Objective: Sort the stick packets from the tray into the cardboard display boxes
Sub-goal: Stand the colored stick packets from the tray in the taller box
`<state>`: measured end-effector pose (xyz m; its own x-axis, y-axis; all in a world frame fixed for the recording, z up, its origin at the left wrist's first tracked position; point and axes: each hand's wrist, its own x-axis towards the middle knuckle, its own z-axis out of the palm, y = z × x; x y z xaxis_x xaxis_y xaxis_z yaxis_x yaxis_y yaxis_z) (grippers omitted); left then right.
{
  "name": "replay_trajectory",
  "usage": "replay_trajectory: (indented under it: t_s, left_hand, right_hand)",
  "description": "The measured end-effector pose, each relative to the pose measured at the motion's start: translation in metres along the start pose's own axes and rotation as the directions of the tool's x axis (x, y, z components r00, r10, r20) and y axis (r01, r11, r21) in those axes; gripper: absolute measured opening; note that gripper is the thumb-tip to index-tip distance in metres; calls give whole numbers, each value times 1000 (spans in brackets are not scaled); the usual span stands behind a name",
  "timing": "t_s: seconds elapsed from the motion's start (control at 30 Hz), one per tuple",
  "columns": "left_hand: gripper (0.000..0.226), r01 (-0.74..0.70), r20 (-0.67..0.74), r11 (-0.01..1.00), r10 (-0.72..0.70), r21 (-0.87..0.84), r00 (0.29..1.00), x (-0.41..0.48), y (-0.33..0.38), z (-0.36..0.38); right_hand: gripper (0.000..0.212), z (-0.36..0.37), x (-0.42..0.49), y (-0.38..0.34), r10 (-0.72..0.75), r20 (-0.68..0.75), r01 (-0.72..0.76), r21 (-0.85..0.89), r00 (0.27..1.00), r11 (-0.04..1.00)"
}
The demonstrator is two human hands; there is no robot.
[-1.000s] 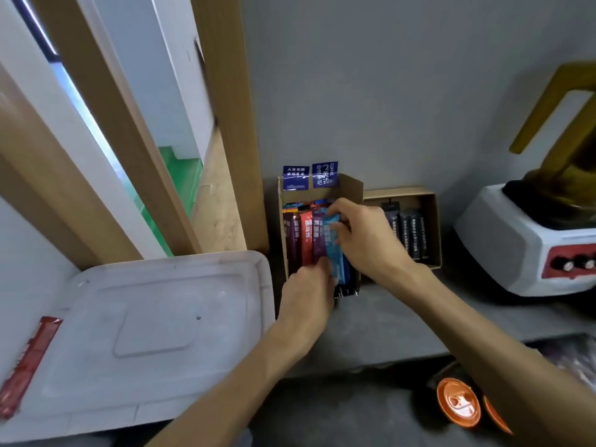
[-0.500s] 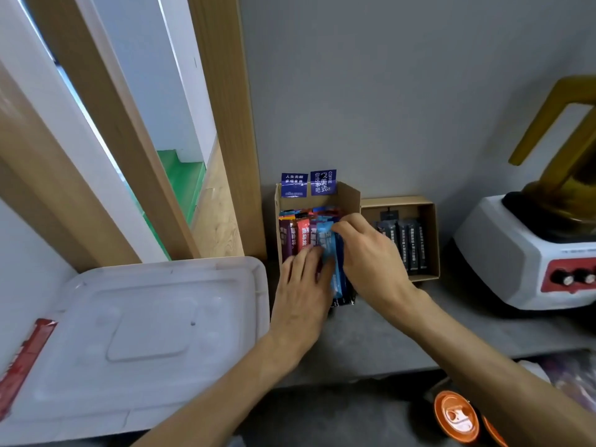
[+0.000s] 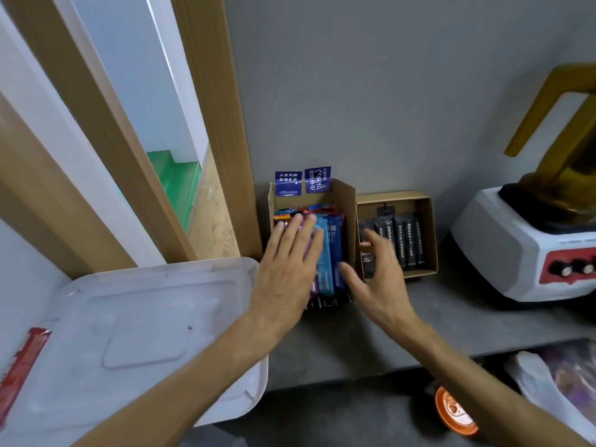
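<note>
The left hand (image 3: 287,269) presses flat on stick packets (image 3: 332,253) in the display box (image 3: 346,201); the right hand (image 3: 377,272) hovers open alongside. A red packet (image 3: 22,372) lies far left on the tray (image 3: 145,317), pointing away, nearest the left hand.

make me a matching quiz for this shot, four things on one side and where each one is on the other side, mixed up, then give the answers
Things:
1. left hand
2. right hand
3. red packet
4. black packets

Places:
A. standing inside the low box
B. at the left edge of the white tray
C. spread open in front of the low box
D. flat over the coloured packets in the tall box

Pairs: 1-D, 2-C, 3-B, 4-A
</note>
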<state>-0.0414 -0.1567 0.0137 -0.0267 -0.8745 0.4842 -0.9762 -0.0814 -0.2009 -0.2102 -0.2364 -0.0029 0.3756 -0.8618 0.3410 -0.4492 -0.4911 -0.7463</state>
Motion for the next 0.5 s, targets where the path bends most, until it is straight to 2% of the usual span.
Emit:
replay_trajectory:
  t_s: [0.07,0.13,0.2,0.33,0.5]
  left_hand:
    - [75,-21,-6,999,21,41,1000,18,-13,-20]
    - [60,-73,49,996,70,52,996,44,-22,-40]
    - [52,-144,151,988,135,50,979,71,-26,-54]
    - [47,-234,271,971,214,43,938,104,-24,-58]
    - [39,-177,361,982,191,-73,913,119,-26,-55]
  right_hand:
    - [80,12,-18,9,117,87,-122,50,989,991]
    - [82,24,-30,12,179,131,-187,47,975,981]
    - [77,32,-32,9,209,101,-215,58,973,975]
    - [69,43,-30,3,255,39,-258,104,966,960]
    - [64,48,-21,3,310,15,-309,109,951,945]
